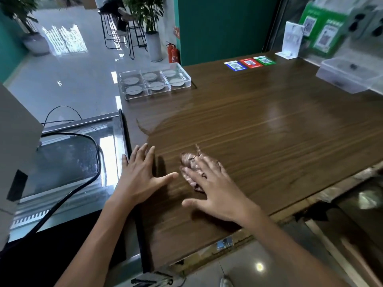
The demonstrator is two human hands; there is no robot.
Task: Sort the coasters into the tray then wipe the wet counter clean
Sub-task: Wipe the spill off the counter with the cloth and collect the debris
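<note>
A clear compartment tray (187, 76) stands at the far left corner of the wooden counter (269, 131), with several round grey coasters (132, 90) lying in its cells. A dark wet patch (186, 129) spreads over the counter's left middle. My right hand (213, 189) lies flat on a crumpled wet brownish cloth (189, 162) and presses it onto the counter; its fingers are spread. My left hand (141, 175) rests flat near the counter's left edge, fingers apart, holding nothing.
Coloured QR cards (249, 63) lie at the back of the counter, near a clear sign stand (291, 41) and a clear lidded box (348, 74) at the right. Left of the counter is a glass display case (68, 160) with a black cable (83, 183).
</note>
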